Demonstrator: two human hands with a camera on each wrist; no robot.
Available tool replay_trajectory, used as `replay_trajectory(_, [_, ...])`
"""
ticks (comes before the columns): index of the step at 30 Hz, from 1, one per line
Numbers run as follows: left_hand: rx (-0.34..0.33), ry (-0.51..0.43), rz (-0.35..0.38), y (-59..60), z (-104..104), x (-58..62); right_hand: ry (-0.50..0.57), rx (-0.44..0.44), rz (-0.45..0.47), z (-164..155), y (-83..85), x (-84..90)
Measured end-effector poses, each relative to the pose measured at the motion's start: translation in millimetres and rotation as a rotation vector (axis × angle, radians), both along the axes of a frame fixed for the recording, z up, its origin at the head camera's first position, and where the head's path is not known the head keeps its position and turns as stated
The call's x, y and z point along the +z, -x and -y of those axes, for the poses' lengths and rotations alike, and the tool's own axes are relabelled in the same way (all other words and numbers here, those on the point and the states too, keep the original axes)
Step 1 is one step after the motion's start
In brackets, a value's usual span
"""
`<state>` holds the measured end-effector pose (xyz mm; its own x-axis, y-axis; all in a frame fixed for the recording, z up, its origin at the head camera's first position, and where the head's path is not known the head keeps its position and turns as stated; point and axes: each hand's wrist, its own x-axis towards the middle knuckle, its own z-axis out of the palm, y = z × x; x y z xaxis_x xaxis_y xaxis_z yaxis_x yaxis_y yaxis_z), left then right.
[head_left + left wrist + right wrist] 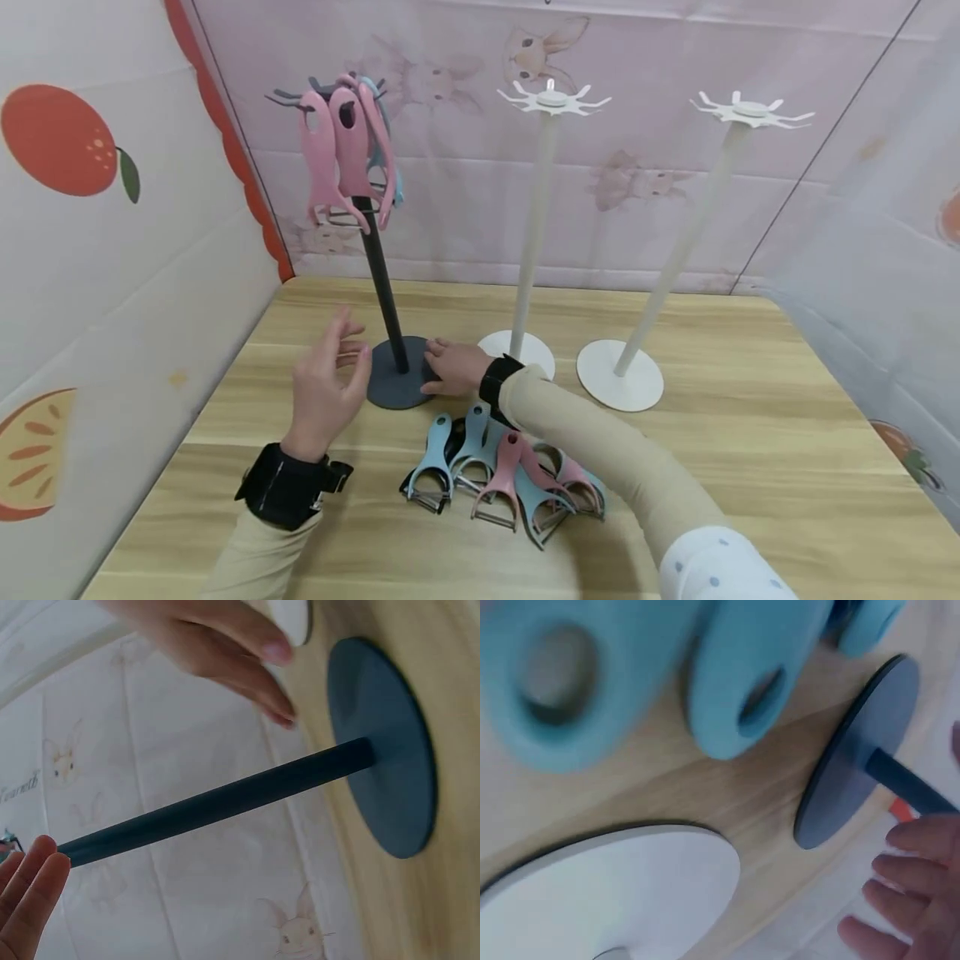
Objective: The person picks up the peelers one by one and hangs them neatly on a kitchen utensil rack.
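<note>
The wood-grain surface carries, toward its left rear, an upright dark grey stand with a slim pole, flat round base and spoked top hung with pink and blue peelers. Two slim white stands rise to its right. The left hand, grasping nothing, is beside the pole; the right hand, also released, extends its fingers near the base. Loose peelers, pink and light blue with metal blades, lie heaped in front.
</note>
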<state>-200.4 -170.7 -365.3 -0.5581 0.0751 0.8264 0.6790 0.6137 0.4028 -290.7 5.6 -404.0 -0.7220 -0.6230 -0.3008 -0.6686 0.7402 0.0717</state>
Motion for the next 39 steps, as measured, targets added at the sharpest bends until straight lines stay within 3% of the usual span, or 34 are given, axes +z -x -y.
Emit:
replay_trajectory(7, [-0.026,0.1,0.013,-3.7,-10.5,-20.1,0.138,0.079,-0.202,-38.3,-35.0,15.2])
replay_trajectory(13, [-0.082,0.159,0.079,-7.8,-26.7,-30.1,0.317,0.087,-0.265,-72.7,-57.6,21.1])
replay_trajectory(18, [-0.097,0.2,0.098,-11.3,-38.1,-34.9,0.412,0.043,-0.261,-102.6,-74.9,20.3])
replay_trajectory(25, [-0.088,0.25,0.084,-13.3,-44.7,-36.7,0.416,-0.066,-0.302,-142.4,-90.2,12.6])
replay_trajectory(29, [-0.079,0.236,0.079,-12.9,-44.1,-35.5,0.435,-0.108,-0.287,-160.4,-89.5,6.8])
replay_trajectory(32, [-0.083,0.243,0.072,-12.9,-44.2,-35.6,0.443,-0.084,-0.275,-170.0,-81.7,2.6])
replay_trajectory(36, [-0.094,0.268,0.073,-14.6,-44.6,-36.7,0.381,-0.019,-0.259,-176.2,-61.3,1.0])
replay_trajectory(39, [-0.097,0.272,0.074,-17.1,-44.7,-37.2,0.326,-0.026,-0.197,-177.9,-41.3,-0.7])
